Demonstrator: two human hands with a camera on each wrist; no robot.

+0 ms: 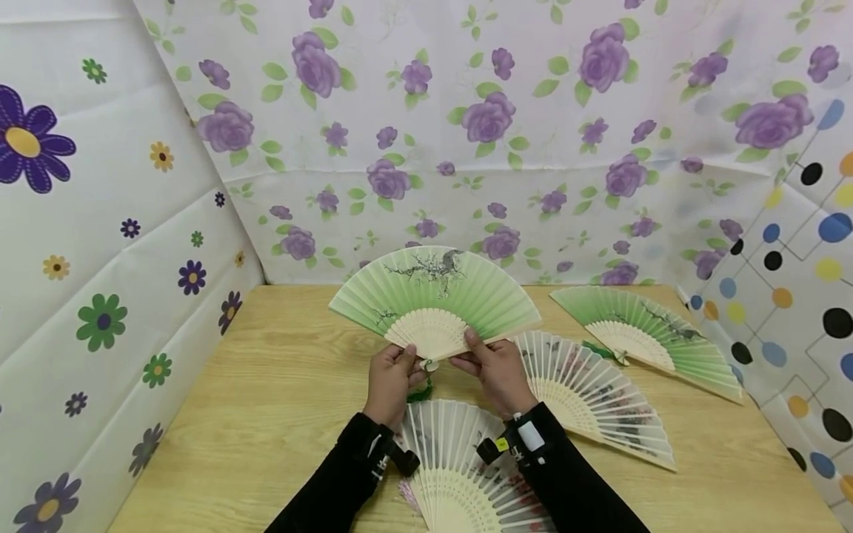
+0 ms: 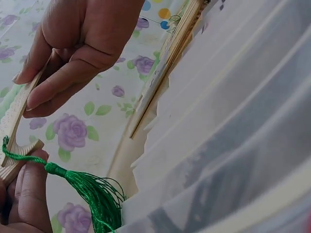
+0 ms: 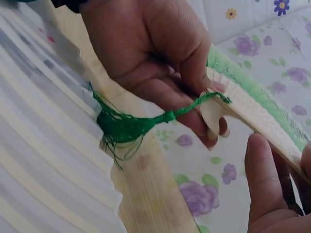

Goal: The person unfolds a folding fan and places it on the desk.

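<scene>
An open green paper fan (image 1: 433, 296) with a dark branch painting is held upright above the wooden table (image 1: 280, 400). My left hand (image 1: 393, 370) pinches its pale ribs at the pivot on the left. My right hand (image 1: 489, 366) grips the ribs on the right, thumb on the front. A green tassel (image 1: 420, 392) hangs from the pivot between the hands. In the left wrist view the tassel (image 2: 92, 194) dangles beside my left fingers (image 2: 24, 194), with the right hand (image 2: 73, 48) above. The right wrist view shows the tassel (image 3: 126, 128) and the fan's edge (image 3: 257, 111).
A white open fan (image 1: 453, 459) lies under my forearms near the table's front edge. A second white fan (image 1: 593, 392) lies to the right, and another green fan (image 1: 646, 333) lies at the back right. Patterned cloth walls (image 1: 426, 133) enclose the table on three sides.
</scene>
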